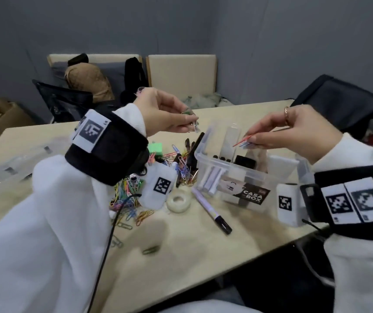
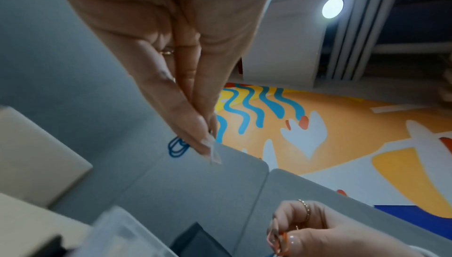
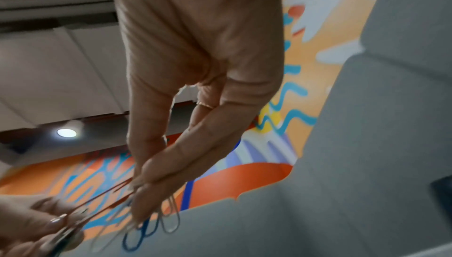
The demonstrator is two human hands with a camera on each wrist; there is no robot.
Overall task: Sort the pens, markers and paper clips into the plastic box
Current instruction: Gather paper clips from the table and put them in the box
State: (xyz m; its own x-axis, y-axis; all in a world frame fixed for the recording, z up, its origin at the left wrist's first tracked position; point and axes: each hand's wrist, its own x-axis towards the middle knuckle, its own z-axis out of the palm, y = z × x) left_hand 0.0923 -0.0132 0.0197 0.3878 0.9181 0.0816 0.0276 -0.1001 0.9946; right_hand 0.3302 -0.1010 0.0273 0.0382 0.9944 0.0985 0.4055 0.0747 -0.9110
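Markers sit in the clear plastic box [image 1: 206, 152] at centre; both hands pinch paper clips — the colourful paper-clip heap [image 1: 129, 195] remains lower left.

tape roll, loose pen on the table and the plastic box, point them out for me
tape roll [image 1: 178, 203], head view, on its white ring.
loose pen [image 1: 206, 207], head view, on the pale barrel.
plastic box [image 1: 200, 154], head view, on its near-left rim.
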